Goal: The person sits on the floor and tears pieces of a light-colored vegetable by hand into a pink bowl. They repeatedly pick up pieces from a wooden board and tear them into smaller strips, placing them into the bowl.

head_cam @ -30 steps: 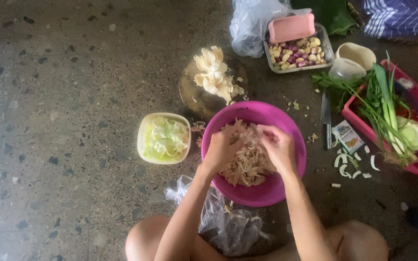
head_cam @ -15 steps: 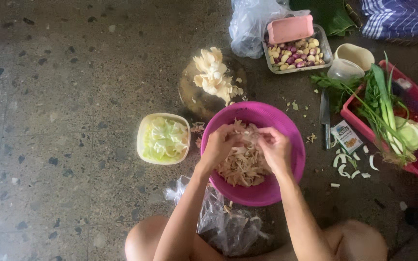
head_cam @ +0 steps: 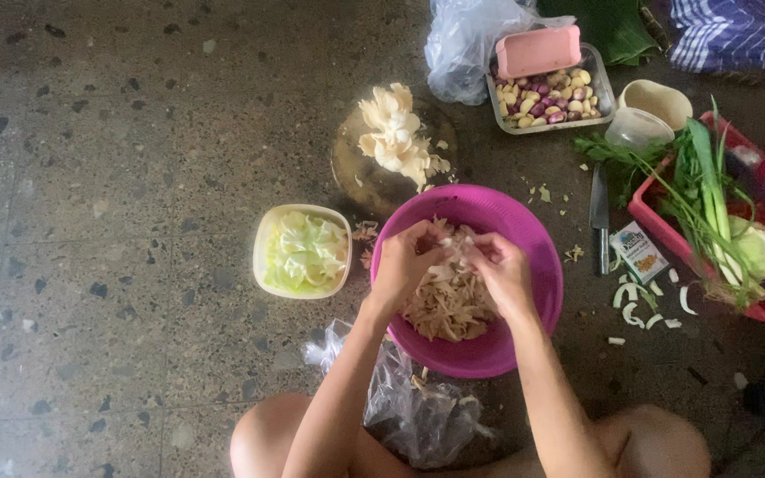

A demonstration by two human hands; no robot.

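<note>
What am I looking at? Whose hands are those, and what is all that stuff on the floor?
The picture comes from a small camera worn on a person's head, so you look straight down as they do. The person sits on a speckled stone floor, with their knees at the bottom edge.

Their left hand and right hand meet over a purple bowl and pinch pale shredded mushroom pieces between the fingers.

Around the bowl lie a cream tub of cut green leaves, a clear lid with whole pale mushrooms, a clear box of garlic and small onions, a knife, a red basket of green herbs and a crumpled plastic bag.
</note>
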